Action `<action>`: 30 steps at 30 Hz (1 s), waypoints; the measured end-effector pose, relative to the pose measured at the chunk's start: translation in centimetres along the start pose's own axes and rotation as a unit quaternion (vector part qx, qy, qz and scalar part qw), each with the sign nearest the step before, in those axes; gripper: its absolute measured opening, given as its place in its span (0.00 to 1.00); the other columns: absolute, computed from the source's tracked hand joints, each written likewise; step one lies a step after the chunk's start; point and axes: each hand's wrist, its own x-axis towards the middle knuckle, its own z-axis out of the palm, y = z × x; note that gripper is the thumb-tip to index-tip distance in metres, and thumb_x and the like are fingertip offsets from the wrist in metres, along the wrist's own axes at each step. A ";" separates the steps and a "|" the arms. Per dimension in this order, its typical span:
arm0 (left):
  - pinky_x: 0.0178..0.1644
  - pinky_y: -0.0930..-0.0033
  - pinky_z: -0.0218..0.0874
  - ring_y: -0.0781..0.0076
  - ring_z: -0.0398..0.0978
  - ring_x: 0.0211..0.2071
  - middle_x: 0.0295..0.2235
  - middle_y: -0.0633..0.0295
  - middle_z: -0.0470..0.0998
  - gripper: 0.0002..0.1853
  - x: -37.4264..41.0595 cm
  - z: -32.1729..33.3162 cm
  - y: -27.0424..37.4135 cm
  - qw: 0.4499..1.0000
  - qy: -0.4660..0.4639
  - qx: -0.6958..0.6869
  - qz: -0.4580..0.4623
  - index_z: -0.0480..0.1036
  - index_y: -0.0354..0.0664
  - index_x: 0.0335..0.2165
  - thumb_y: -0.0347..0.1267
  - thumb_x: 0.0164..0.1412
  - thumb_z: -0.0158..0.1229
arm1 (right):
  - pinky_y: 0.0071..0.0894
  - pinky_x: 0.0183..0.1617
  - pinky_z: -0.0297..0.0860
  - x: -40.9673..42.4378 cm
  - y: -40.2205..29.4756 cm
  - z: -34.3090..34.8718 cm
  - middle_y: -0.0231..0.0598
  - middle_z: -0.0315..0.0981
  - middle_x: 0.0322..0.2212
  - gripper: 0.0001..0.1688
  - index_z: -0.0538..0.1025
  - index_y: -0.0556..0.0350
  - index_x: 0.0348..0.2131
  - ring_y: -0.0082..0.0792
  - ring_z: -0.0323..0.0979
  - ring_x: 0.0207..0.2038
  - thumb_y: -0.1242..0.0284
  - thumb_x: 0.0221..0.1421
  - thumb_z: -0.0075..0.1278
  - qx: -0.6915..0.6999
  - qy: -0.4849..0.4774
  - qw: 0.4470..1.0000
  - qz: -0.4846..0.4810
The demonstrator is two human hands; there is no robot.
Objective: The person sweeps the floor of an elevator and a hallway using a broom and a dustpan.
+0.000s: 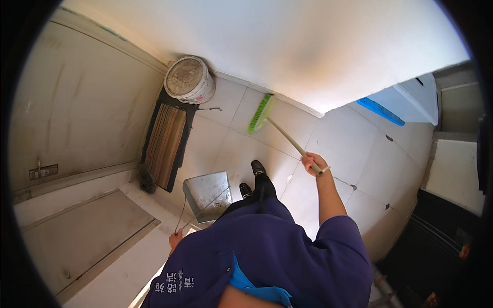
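Note:
My right hand [314, 163] grips the upper end of a pale broom handle [289, 136]. At its far end the broom head with green bristles [260, 115] rests on the tiled floor close to the white wall. Down at my left side, my left hand [176, 238] holds the thin wire handle [181, 211] of a metal dustpan [210, 194]. The dustpan hangs or stands beside my left leg; I cannot tell whether it touches the floor. Its inner surface looks scuffed.
A lidded, stained bucket [186, 79] stands in the corner by a striped doormat [163, 142] and a closed door [77, 100]. A dark object [146, 179] lies beside the mat. Beyond the wall's corner is a blue-edged white panel [381, 111]. Black items [416, 227] stand at right.

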 end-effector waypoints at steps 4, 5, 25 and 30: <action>0.27 0.66 0.56 0.62 0.68 0.22 0.15 0.55 0.70 0.25 1.9 1.0 0.9 0.998 0.002 -0.007 0.055 0.69 0.37 0.16 0.50 0.41 0.43 | 0.11 0.10 0.54 -9.7 3.3 -7.2 0.27 0.52 0.11 0.11 0.56 0.56 0.16 0.16 0.52 0.10 0.70 0.46 0.32 0.101 0.019 0.992 -0.069; 0.27 0.65 0.56 0.61 0.68 0.22 0.15 0.55 0.70 0.25 2.6 1.6 0.4 0.997 0.005 0.020 0.072 0.69 0.38 0.16 0.50 0.40 0.42 | 0.10 0.10 0.54 -11.1 4.3 -8.6 0.27 0.52 0.11 0.11 0.56 0.56 0.16 0.16 0.52 0.10 0.70 0.46 0.32 0.110 0.026 0.989 -0.099; 0.25 0.61 0.55 0.55 0.66 0.20 0.13 0.53 0.68 0.24 -2.1 4.4 1.3 0.981 -0.010 0.047 0.186 0.67 0.37 0.14 0.49 0.39 0.44 | 0.08 0.08 0.51 -1.0 19.5 -12.8 0.25 0.48 0.08 0.13 0.54 0.53 0.13 0.13 0.48 0.08 0.71 0.46 0.34 -0.138 0.002 0.990 0.007; 0.25 0.61 0.55 0.56 0.67 0.20 0.14 0.53 0.68 0.24 -4.5 4.9 -0.9 0.971 0.036 0.087 0.219 0.68 0.38 0.13 0.50 0.38 0.44 | 0.09 0.08 0.53 3.0 17.2 -13.1 0.26 0.48 0.07 0.13 0.53 0.54 0.12 0.15 0.49 0.08 0.72 0.45 0.32 -0.134 0.025 0.989 0.053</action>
